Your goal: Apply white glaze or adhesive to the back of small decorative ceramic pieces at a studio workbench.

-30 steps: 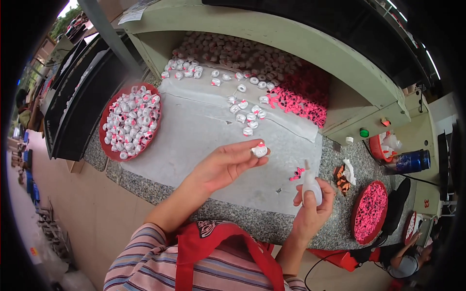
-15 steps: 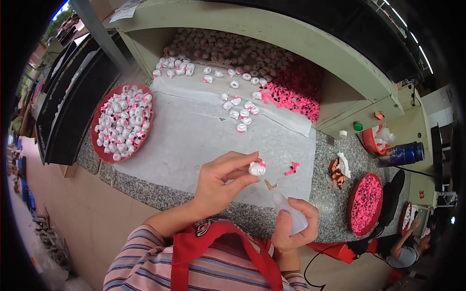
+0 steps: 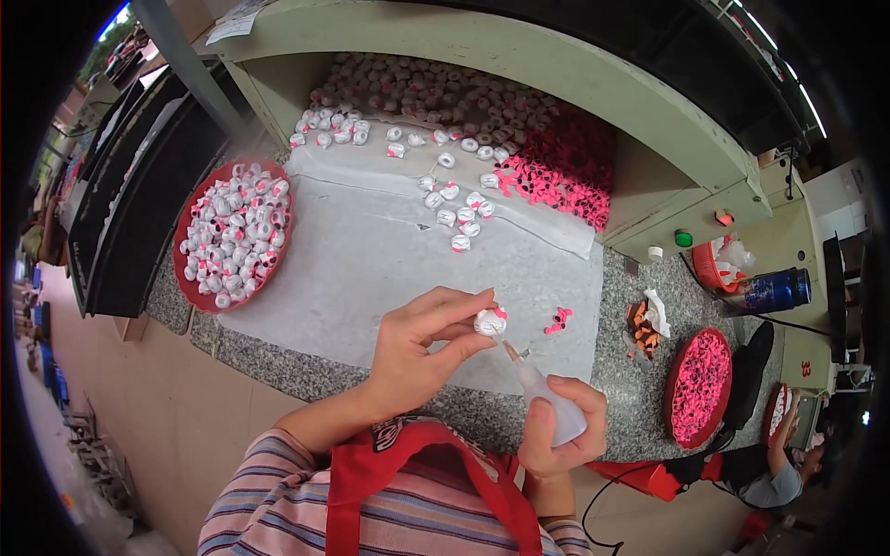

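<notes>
My left hand (image 3: pixel 422 352) is closed on a small white rounded piece with a pink patch (image 3: pixel 490 322), pinched between fingertips above the white paper sheet (image 3: pixel 324 259). My right hand (image 3: pixel 563 428) grips a translucent soft bottle (image 3: pixel 554 408), whose thin nozzle points up-left at the underside of that piece; whether it touches is hard to tell. Just right of the piece lies a small cluster of pink bits with dark spots (image 3: pixel 559 322). Farther back on the paper are several similar white pieces (image 3: pixel 460 243).
A red tray (image 3: pixel 189 287) heaped with white pieces sits left, beside dark racks (image 3: pixel 120 204). A shelf opening (image 3: pixel 464 18) holds more white and pink pieces. Right are orange scraps (image 3: pixel 642 334), a red tray of pink bits (image 3: pixel 681 422), a blue cylinder (image 3: pixel 774 291) and a seated person (image 3: pixel 779 486).
Since one second ago, the bottle has swung down-left and tilted toward the white piece, and my left hand has lowered slightly and turned. Over the last half second both hands barely moved.
</notes>
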The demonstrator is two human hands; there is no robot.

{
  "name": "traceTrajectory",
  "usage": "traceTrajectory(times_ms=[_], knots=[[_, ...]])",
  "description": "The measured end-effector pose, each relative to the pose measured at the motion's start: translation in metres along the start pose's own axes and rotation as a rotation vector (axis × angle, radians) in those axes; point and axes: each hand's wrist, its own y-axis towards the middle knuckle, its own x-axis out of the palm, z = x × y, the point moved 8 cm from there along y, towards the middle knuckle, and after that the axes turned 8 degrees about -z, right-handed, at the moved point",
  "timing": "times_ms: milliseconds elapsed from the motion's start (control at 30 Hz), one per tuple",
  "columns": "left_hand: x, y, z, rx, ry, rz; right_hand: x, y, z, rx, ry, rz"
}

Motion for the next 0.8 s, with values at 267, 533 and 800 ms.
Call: traceTrajectory(times_ms=[267, 533, 800], knots=[[0.003, -0.001, 0.001, -0.008, 0.018, -0.012, 0.0, -0.007, 0.007, 0.128, 0.046, -0.003], [0.0, -0.002, 0.01, 0.052, 0.182, 0.012, 0.003, 0.009, -0.01, -0.046, -0.013, -0.1], [0.001, 0.0, -0.001, -0.06, -0.021, -0.008, -0.004, 0.009, -0.009, -0.014, -0.058, -0.075]])
